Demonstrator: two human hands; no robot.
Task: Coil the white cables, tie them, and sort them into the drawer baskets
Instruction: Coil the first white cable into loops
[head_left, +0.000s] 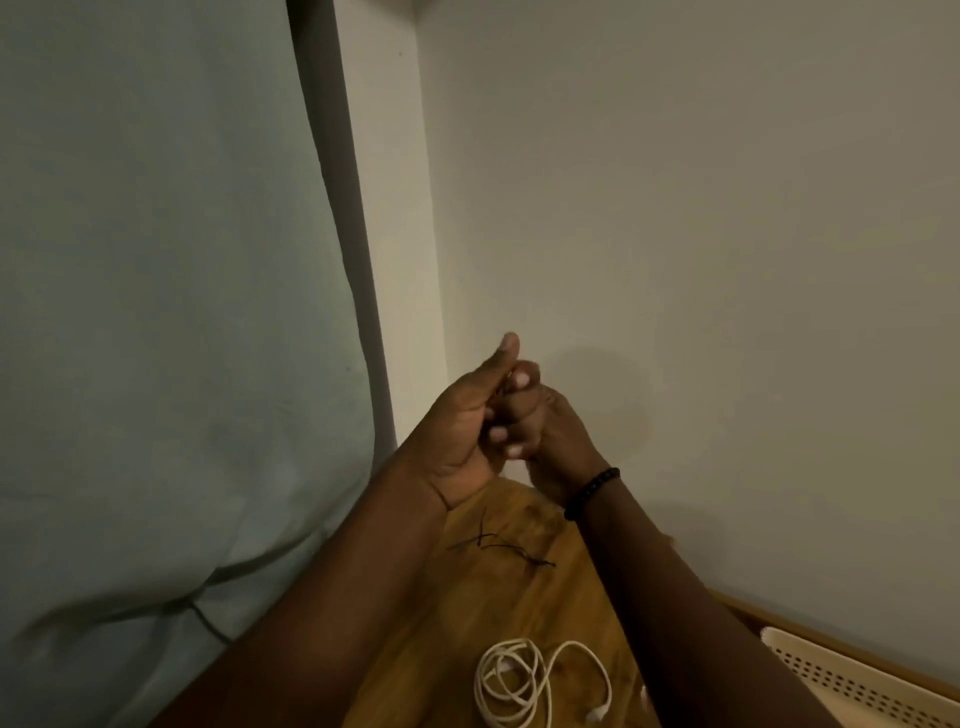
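Left hand (467, 415) and right hand (545, 436) raised together before the wall, fingers curled and interlocked, each grip's contents untellable, coiled white cable (524, 680) on wooden worktop (498, 603), perforated basket (852, 686) right.

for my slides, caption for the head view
Hands clasped above wooden top; white cable coiled loosely, dark ties beside.

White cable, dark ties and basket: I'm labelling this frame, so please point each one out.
white cable (511, 680), head view, on its coiled loops.
dark ties (501, 545), head view, on the strands' middle.
basket (852, 686), head view, on its perforated wall.
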